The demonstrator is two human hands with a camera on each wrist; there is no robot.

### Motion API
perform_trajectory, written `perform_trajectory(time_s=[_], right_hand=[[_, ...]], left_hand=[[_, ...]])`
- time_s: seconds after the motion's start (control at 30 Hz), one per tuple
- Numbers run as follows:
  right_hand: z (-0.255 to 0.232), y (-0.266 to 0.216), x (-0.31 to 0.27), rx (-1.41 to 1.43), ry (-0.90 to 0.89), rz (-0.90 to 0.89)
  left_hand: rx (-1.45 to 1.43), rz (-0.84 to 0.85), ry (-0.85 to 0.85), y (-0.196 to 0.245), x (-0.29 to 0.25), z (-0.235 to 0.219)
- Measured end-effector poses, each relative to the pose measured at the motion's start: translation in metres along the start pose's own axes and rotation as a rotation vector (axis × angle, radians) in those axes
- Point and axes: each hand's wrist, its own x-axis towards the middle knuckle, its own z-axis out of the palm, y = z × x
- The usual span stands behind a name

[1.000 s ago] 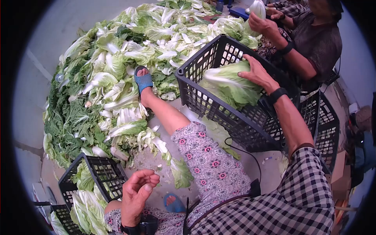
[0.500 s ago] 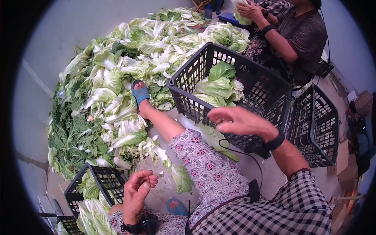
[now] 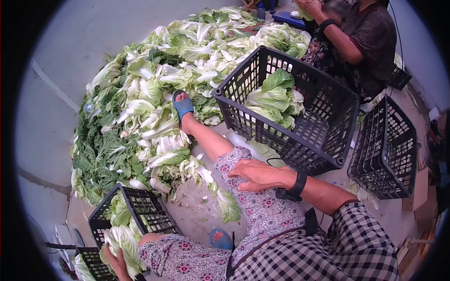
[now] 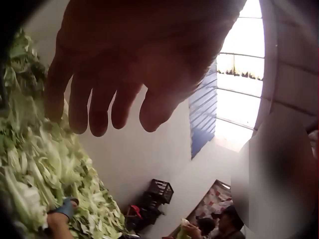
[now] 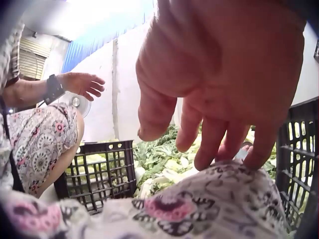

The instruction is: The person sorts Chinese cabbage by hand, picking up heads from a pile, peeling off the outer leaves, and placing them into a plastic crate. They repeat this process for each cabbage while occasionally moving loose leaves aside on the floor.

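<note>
My right hand lies flat on my knee in floral trousers; in the right wrist view its fingertips touch the cloth and hold nothing. My left hand is low at the left, by the cabbage in a small black crate. In the right wrist view the left hand hovers above that crate with fingers spread. The left wrist view shows its fingers straight and empty. A large black crate in front of me holds cabbage heads.
A big heap of cabbage leaves covers the floor to the left and ahead, with my foot in a blue sandal at its edge. An empty black crate stands at the right. Another person sits behind the large crate, handling cabbage.
My right hand left a cabbage in the large crate, drew back and came down onto my knee. My left hand dropped from my thigh toward the small crate at the lower left.
</note>
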Motion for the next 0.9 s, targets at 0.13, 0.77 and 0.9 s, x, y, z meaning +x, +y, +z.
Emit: perform_trajectory(time_s=[0.13,0.77,0.9], right_hand=[[0.001,0.005,-0.008,0.024,0.051,-0.052],[0.013,0.002,-0.010,0.027,0.081,-0.019],[0.019,0.002,-0.009,0.001,0.099,-0.018]], left_hand=[[0.410,-0.210,-0.293,-0.036,-0.043,0.051],[0.190,-0.297,-0.120,-0.021,0.026,0.082],[0.138,-0.327,-0.253,-0.028,0.038,0.060]])
